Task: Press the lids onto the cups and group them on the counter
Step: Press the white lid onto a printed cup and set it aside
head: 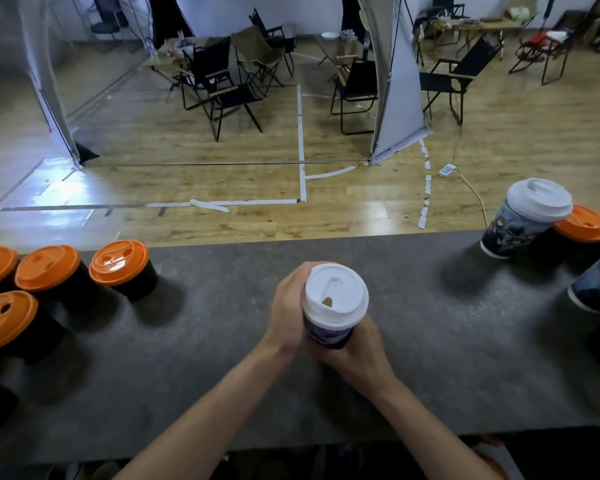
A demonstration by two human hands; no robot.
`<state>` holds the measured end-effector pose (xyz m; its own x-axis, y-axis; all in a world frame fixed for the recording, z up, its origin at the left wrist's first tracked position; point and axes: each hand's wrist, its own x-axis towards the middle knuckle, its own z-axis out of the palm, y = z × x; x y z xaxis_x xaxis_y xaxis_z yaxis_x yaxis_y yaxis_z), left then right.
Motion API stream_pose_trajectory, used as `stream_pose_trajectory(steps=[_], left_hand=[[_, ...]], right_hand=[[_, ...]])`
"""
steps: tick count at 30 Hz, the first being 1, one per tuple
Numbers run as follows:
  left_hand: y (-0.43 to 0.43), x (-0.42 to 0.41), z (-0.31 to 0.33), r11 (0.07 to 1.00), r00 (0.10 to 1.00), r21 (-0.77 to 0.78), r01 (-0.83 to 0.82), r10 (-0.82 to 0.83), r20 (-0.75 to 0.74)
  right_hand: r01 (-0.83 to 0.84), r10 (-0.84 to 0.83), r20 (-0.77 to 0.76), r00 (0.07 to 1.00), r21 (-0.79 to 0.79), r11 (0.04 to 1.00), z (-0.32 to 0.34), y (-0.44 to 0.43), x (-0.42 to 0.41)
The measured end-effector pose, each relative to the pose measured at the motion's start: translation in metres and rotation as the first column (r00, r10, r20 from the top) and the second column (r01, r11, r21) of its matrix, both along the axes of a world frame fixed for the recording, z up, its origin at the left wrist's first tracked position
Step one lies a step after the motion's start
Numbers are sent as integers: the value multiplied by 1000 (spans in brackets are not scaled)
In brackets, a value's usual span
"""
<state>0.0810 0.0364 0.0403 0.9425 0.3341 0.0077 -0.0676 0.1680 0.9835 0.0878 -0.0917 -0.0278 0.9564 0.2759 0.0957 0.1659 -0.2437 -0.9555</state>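
Both hands grip one printed cup (328,336) at bench centre: left hand (288,313) wraps the far-left side of the wall, right hand (355,353) curls round the near-right side low down. The base is hidden, so I can't tell if it's resting or lifted. White lid (336,295) sits on top and looks level all round; probably seated.

Handling, my read: paper wall, light and soft, dents if squeezed mid-height. Hold low or just under the rim where it's stiff, and press on the lid's edge, not the dome. Contents can't be told, so keep it upright.

Orange-lidded black cups (118,263) are grouped at far left. A second white-lidded cup (537,199) stands far right, with more orange lids (581,224) just behind it.

Bench (430,341) is grey, matte, stone-look and flat, so cups should slide fine. Beyond it are a wood floor (222,150) with white tape lines, folding chairs (219,81) and white panels.
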Motion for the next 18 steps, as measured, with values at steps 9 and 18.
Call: stream_pose_trajectory(steps=[9,18], left_hand=[[-5,-7,-1,993,996,83,-84,82,27],[3,-2,5,999,996,42,29,-25,-90]], right_hand=[[-42,42,7,999,6,999,3,1,-1],[-31,32,39,999,-30,999,4,1,-1]])
